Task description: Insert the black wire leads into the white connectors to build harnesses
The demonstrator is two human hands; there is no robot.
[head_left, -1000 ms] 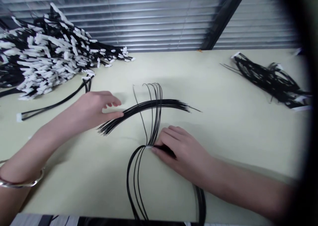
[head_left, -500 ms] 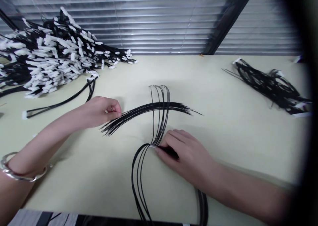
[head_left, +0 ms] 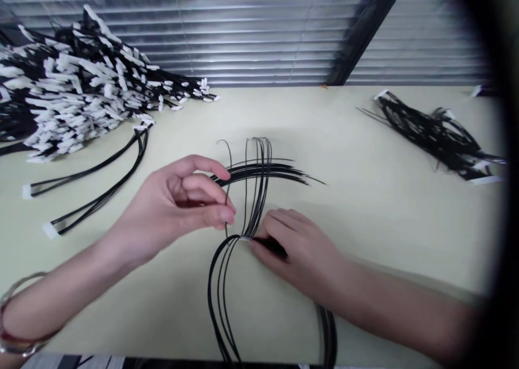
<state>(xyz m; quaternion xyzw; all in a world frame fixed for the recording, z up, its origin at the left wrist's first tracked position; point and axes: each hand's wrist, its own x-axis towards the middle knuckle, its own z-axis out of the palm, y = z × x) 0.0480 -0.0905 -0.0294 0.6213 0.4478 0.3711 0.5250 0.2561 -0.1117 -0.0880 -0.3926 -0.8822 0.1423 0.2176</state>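
My left hand [head_left: 184,201] is at the centre-left, thumb and middle finger close together on a single thin black wire [head_left: 230,160], with the index finger lifted. This wire curls over at its top and runs down to a small white connector [head_left: 245,238]. My right hand [head_left: 300,244] is closed, pinching that connector between thumb and index finger. Several black wires [head_left: 261,190] rise from the connector, and others loop down [head_left: 214,298] past the table's front edge. Behind my left fingers lies a loose bundle of cut black wires [head_left: 279,171], its left end hidden by the hand.
A large heap of black cables with white connectors [head_left: 81,87] is at the back left. Two joined cable lengths [head_left: 109,198] lie in front of it. At the right is another tangle of black wires [head_left: 430,133]. Window blinds [head_left: 243,33] rise behind the pale table [head_left: 385,223].
My left hand has moved right from the bundle's left end to just beside the connector, and a separate wire now stands there. My right hand keeps its grip. The view has shifted slightly.
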